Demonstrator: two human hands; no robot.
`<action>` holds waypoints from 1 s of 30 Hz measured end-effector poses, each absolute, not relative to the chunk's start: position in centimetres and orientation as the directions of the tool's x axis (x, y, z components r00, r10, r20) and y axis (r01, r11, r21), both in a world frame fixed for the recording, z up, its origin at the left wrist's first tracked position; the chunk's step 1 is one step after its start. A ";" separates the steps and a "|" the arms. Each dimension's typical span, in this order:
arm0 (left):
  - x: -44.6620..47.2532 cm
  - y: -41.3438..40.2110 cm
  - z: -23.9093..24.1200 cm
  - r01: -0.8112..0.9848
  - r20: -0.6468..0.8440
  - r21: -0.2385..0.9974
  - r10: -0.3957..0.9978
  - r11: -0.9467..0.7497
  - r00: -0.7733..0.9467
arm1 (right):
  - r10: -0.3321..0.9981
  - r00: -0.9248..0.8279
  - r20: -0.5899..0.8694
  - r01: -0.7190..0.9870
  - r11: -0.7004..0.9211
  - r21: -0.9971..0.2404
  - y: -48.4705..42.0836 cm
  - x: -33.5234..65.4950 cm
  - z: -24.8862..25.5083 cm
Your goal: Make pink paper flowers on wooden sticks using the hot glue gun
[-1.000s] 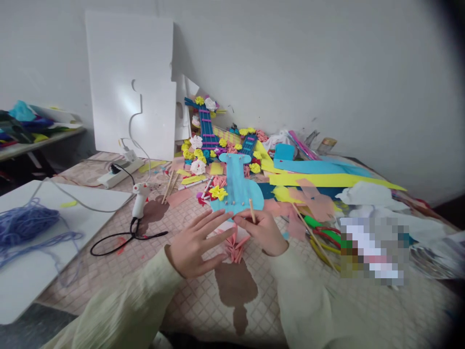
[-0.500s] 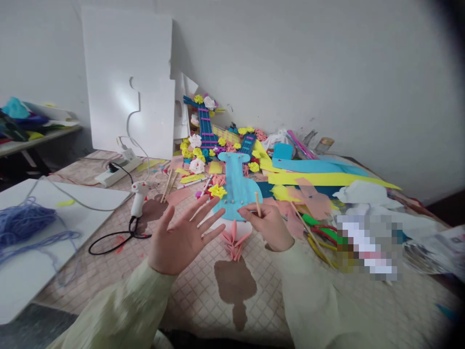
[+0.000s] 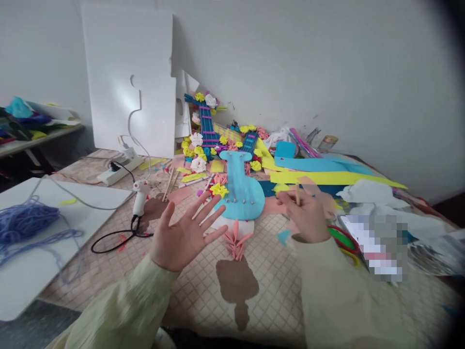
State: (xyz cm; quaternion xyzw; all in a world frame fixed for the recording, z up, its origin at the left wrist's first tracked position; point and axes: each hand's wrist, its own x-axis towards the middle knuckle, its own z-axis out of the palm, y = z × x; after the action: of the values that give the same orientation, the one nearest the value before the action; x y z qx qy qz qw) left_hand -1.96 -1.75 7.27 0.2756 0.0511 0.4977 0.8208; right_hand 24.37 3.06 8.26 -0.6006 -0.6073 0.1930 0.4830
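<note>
My left hand (image 3: 185,240) is spread palm up, fingers apart, with nothing in it. Beyond its fingertips lies a blue guitar-shaped cutout (image 3: 241,189) with small pegs in its body and head. A yellow paper flower (image 3: 219,189) touches the cutout's left side, and a folded pink paper piece (image 3: 237,242) lies just in front of it. To the right, my right hand (image 3: 307,215) pinches a short wooden stick (image 3: 298,195) upright between thumb and fingers, above pink paper scraps. Part of the scraps is hidden under this hand.
A white glue gun (image 3: 139,198) with a looped black cord and a power strip (image 3: 119,169) sit at left. Blue yarn (image 3: 27,220) rests on a white board. Paper flowers and a decorated dark-blue guitar (image 3: 207,126) stand behind. Scissors (image 3: 343,239) and yellow paper strips (image 3: 337,179) lie at right.
My right hand has moved right, away from the blue cutout, still pinching the stick. A small blue scrap now shows beside it. My left hand stays almost where it was, open.
</note>
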 end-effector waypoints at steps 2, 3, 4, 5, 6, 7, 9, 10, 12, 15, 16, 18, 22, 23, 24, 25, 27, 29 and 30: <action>-2.2 -1.5 7.0 -0.774 0.186 0.539 0.849 0.332 0.495 | 0.911 0.146 0.385 0.697 0.181 -0.694 3.5 27.2 7.9; -2.3 -1.4 6.9 -0.760 0.182 0.563 0.849 0.324 0.496 | 0.898 0.177 0.402 0.758 0.136 -0.638 3.6 28.5 7.7; -2.4 -1.3 6.9 -0.744 0.177 0.589 0.848 0.316 0.500 | 0.889 0.211 0.407 0.788 0.091 -0.609 3.7 29.7 7.5; -2.4 -1.2 6.8 -0.726 0.173 0.614 0.846 0.309 0.505 | 0.888 0.238 0.392 0.800 0.050 -0.598 3.8 30.8 7.3; -2.4 -1.2 6.7 -0.710 0.169 0.636 0.843 0.302 0.510 | 0.882 0.262 0.393 0.803 0.026 -0.596 3.8 31.6 7.2; -2.4 -1.2 6.7 -0.698 0.165 0.651 0.842 0.298 0.514 | 0.878 0.278 0.389 0.808 0.005 -0.589 3.8 32.3 7.2; -2.3 -1.2 6.6 -0.685 0.154 0.662 0.839 0.304 0.522 | 0.875 0.294 0.384 0.831 -0.036 -0.556 3.8 33.0 7.2; -2.3 -1.2 6.6 -0.684 0.146 0.657 0.837 0.316 0.527 | 0.880 0.289 0.377 0.848 -0.053 -0.527 3.8 33.0 7.1; -2.0 -1.2 6.6 -0.691 0.130 0.633 0.831 0.350 0.540 | 0.898 0.257 0.357 0.883 -0.067 -0.465 3.8 32.6 7.0; -1.5 -1.2 6.7 -0.705 0.114 0.578 0.815 0.411 0.569 | 0.931 0.110 0.347 0.908 0.048 -0.416 3.9 31.0 6.7; -1.3 -1.2 6.8 -0.705 0.108 0.561 0.807 0.433 0.581 | 0.938 0.043 0.345 0.899 0.114 -0.423 3.9 30.2 6.6; -0.9 -1.3 6.9 -0.695 0.090 0.537 0.787 0.478 0.611 | 0.927 -0.083 0.366 0.851 0.257 -0.458 3.6 28.3 6.9; 0.2 -1.6 6.8 -0.650 0.047 0.520 0.741 0.554 0.670 | 0.870 -0.238 0.432 0.652 0.472 -0.593 2.0 23.3 8.8; 0.5 -1.7 6.7 -0.639 0.042 0.520 0.730 0.567 0.682 | 0.864 -0.269 0.426 0.601 0.496 -0.626 1.5 22.0 9.5; 0.9 -1.8 6.6 -0.631 0.038 0.520 0.722 0.576 0.691 | 0.856 -0.307 0.417 0.561 0.516 -0.648 1.0 20.6 10.0; 1.2 -1.9 6.5 -0.627 0.035 0.518 0.718 0.581 0.695 | 0.847 -0.334 0.414 0.536 0.532 -0.655 0.5 19.3 10.5; 1.8 -2.2 6.4 -0.633 0.031 0.514 0.725 0.579 0.688 | 0.817 -0.400 0.415 0.485 0.573 -0.661 -0.1 17.1 11.1; 2.4 -2.4 6.4 -0.657 0.028 0.520 0.758 0.546 0.652 | 0.799 -0.450 0.400 0.460 0.591 -0.663 -0.3 15.4 11.2; 2.6 -2.5 6.4 -0.666 0.022 0.529 0.776 0.525 0.630 | 0.791 -0.457 0.408 0.467 0.603 -0.647 -0.4 14.8 11.2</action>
State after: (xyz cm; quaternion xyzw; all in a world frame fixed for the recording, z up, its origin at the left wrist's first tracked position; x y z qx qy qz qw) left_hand 2.62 -2.52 6.42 0.2532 0.1088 0.4162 0.8665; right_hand 14.78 -0.39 11.18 -0.3824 -0.8222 0.2285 0.3543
